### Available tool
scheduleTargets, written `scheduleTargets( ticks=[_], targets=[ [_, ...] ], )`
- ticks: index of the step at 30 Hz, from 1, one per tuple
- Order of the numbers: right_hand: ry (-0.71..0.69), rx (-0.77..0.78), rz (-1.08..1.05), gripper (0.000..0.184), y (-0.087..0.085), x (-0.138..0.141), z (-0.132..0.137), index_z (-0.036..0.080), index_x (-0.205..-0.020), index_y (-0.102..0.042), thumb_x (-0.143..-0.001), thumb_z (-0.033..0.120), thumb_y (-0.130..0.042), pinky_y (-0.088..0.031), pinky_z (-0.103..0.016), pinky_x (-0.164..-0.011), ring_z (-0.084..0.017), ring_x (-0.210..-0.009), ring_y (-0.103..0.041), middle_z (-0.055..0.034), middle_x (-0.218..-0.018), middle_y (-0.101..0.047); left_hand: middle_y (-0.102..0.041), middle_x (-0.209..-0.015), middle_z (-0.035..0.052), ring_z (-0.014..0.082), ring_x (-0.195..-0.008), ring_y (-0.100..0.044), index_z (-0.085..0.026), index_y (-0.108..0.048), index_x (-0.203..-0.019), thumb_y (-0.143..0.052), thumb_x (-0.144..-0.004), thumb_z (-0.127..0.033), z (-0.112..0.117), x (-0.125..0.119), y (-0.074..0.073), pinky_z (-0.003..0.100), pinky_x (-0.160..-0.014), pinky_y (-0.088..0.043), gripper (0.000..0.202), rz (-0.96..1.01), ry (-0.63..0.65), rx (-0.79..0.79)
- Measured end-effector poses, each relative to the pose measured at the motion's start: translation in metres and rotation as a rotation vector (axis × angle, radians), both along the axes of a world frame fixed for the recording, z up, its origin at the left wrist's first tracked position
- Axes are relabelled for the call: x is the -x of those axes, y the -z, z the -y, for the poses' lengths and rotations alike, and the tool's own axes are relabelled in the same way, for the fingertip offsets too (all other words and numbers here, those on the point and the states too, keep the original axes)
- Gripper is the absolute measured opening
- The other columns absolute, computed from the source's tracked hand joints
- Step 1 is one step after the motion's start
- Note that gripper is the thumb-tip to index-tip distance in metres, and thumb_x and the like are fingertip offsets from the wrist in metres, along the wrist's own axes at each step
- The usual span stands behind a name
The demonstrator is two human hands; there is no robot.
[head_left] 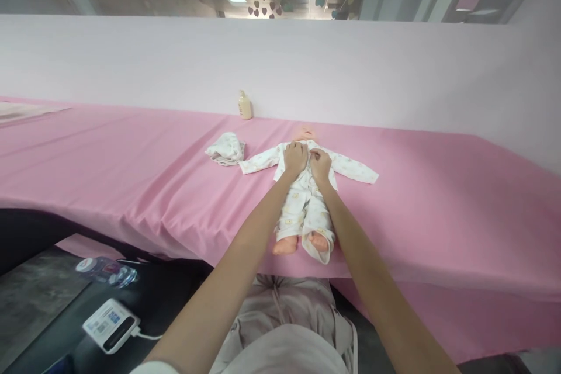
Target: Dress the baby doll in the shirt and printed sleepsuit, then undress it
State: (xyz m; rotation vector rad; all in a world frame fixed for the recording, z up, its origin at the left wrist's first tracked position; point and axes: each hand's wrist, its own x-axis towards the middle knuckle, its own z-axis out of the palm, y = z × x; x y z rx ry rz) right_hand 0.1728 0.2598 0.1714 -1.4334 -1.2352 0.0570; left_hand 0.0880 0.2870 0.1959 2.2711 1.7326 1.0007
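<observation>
A baby doll (305, 132) lies on its back on the pink tablecloth (131, 158), feet toward me, dressed in a white patterned onesie (302, 204) with the sleeves spread out. My left hand (295, 158) and my right hand (321, 165) rest side by side on the doll's chest, fingers curled and pinching the onesie's front near the collar. The bare feet stick out near the table's front edge.
A crumpled white cloth (227, 148) lies left of the doll. A small cream bottle (244, 106) stands at the white back wall. Below the table at the left lie a water bottle (107, 271) and a white device with a cable (111, 325).
</observation>
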Motion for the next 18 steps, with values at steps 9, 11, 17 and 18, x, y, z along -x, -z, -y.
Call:
scheduleTargets(
  ticks=[9,11,17,18],
  targets=[
    [-0.048,-0.072,0.057,0.017,0.005,-0.004,-0.011,0.017,-0.079,-0.067,-0.076,0.019,-0.05,-0.043,-0.034,-0.08,-0.021,-0.081,-0.057,-0.0076,-0.086,-0.068,-0.06,-0.1,0.0075,0.0225,-0.102,-0.05,-0.018,-0.059,-0.081,-0.044,-0.084,-0.022,0.001,0.001,0.008,0.034,-0.088,-0.037,0.016,0.121,-0.002,-0.128],
    [-0.071,-0.099,0.02,0.014,0.007,-0.006,-0.012,0.018,-0.077,-0.066,-0.075,0.019,-0.053,-0.044,-0.035,-0.078,-0.021,-0.079,-0.057,-0.0068,-0.084,-0.068,-0.061,-0.098,0.0078,0.0231,-0.101,-0.051,-0.018,-0.059,-0.08,-0.045,-0.084,-0.022,0.001,0.0,0.009,0.035,-0.087,-0.038,0.015,0.153,-0.001,-0.145],
    [-0.124,-0.164,-0.02,0.011,0.008,-0.006,-0.01,0.019,-0.076,-0.062,-0.077,0.022,-0.051,-0.046,-0.033,-0.073,-0.019,-0.077,-0.056,-0.0051,-0.081,-0.065,-0.063,-0.099,0.0054,0.0227,-0.101,-0.052,-0.02,-0.061,-0.078,-0.045,-0.084,-0.023,-0.004,0.006,0.012,0.035,-0.088,-0.038,0.017,0.253,0.085,-0.151],
    [-0.134,-0.177,-0.016,0.011,0.007,-0.006,-0.01,0.019,-0.076,-0.061,-0.078,0.022,-0.051,-0.046,-0.032,-0.074,-0.019,-0.078,-0.056,-0.0051,-0.081,-0.065,-0.063,-0.099,0.0044,0.022,-0.101,-0.052,-0.021,-0.062,-0.078,-0.046,-0.084,-0.024,-0.005,0.007,0.012,0.035,-0.088,-0.037,0.018,0.279,0.109,-0.144]
  ],
)
